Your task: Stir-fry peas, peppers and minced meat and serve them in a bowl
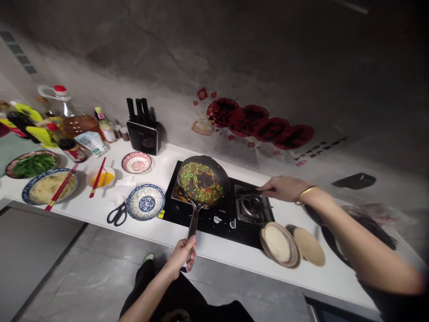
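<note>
Plate (pixel 146 202) sits beside wok (pixel 219 172), left hand (pixel 182 256) clasping its handle (pixel 193 221), right hand (pixel 286 188) black utensil (pixel 250 192).

Dk-grey rnd metal wok (pixel 220 173) w/ silver metal handle (pixel 193 219); diced veg (pixel 208 194) grn & orange-red. Hob (pixel 177 219), flat glossy: blk. Rnd blu/wht ceramic plate (pixel 146 204): blu motif ctr, patterned rim. Small rnd plate (pixel 136 163): pink/wht pattern.

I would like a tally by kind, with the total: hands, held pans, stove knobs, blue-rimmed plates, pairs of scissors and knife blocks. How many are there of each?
Hands: 2
Held pan: 1
Stove knobs: 2
Blue-rimmed plates: 2
Pair of scissors: 1
Knife block: 1
Total: 9
</note>
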A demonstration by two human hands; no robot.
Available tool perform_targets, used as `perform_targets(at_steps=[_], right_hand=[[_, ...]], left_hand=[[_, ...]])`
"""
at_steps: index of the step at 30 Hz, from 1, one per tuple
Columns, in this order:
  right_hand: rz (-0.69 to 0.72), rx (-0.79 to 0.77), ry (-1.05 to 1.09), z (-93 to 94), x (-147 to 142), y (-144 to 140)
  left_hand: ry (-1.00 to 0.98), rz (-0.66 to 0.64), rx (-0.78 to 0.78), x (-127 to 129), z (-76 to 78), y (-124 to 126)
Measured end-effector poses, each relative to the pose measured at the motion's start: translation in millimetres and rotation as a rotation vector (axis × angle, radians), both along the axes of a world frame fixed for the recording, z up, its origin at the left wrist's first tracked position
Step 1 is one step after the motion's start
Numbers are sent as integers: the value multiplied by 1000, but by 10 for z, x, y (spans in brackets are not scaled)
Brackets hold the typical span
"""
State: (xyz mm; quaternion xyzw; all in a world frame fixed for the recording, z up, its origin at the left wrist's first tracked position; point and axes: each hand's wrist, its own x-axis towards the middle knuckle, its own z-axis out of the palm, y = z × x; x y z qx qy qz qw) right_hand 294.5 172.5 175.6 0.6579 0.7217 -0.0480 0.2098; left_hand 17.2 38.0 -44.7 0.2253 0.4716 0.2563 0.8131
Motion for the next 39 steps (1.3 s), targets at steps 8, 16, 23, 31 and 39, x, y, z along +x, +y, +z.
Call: perform_targets(at_steps=[8, 16, 23, 31, 39], right_hand=[[-89, 194, 215, -799, -542, 178], [74, 80, 100, -715, -616, -50], [-49, -61, 27, -86, -64, -344], [-143, 220, 62, -759, -482, -126], [-82, 67, 124, -653, -358, 251]], left_hand=[[-3, 15, 3, 8, -47, -5], [3, 16, 1, 8, -82, -7], [5, 13, -15, 15, -59, -6], [9, 0, -1, -1, -31, -1], [11, 2, 4, 11, -72, 9]])
